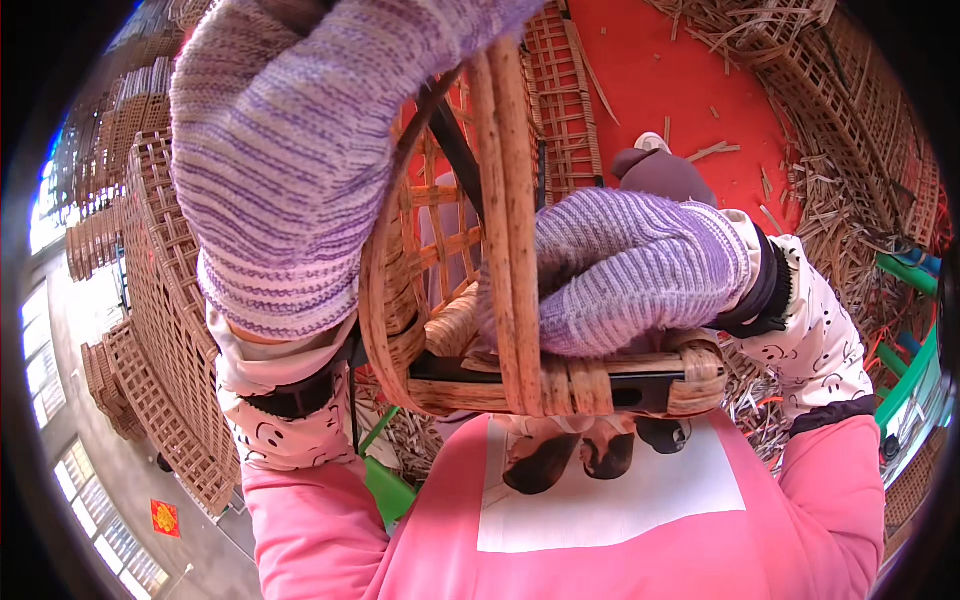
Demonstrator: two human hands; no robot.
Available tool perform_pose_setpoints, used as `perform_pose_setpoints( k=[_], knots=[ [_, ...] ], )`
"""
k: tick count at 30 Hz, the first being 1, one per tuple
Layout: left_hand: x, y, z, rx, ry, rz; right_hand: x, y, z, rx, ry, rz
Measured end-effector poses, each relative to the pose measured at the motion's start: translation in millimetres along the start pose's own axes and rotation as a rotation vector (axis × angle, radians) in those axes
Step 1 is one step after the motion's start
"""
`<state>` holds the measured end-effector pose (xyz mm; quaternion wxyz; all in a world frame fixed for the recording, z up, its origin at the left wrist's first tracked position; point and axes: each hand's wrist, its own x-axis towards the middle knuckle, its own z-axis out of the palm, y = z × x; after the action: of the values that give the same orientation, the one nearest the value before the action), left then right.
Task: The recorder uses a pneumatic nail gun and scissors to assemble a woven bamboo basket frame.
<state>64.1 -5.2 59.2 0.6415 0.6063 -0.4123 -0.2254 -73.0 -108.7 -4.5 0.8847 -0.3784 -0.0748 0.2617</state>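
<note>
A black-framed woven piece, bound with brown flat strips, stands in front of my chest with open lattice inside it. Both hands wear purple-and-white striped knit gloves. My left hand is raised close to the view at the upper left, its fingers closed over the top of a long brown strip; its fingertips run out of view. That strip drops to the frame's near bar, and a curved part loops beside it. My right hand is curled inside the frame, gripping it, with fingertips hidden behind the strip.
Stacks of woven lattice panels rise on the left. Another lattice panel lies on the red floor. Cut strips heap up at the right beside a woven piece. A green-framed object stands at far right.
</note>
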Motion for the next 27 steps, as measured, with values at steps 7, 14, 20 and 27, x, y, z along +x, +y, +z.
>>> perform_pose_setpoints(
  k=[7,14,20,27],
  knots=[
    [6,-7,15,-0.018,-0.042,-0.005,-17,-3,1,-0.045,0.125,-0.047],
    [4,6,6,0.042,-0.027,0.016,-16,2,0,-0.137,0.113,-0.164],
    [-20,29,-16,0.162,-0.009,0.073,-46,-26,35,-0.637,0.35,-0.087],
    [1,25,13,0.453,-0.049,0.176,-48,-14,70,-1.234,0.596,-0.312]
  ],
)
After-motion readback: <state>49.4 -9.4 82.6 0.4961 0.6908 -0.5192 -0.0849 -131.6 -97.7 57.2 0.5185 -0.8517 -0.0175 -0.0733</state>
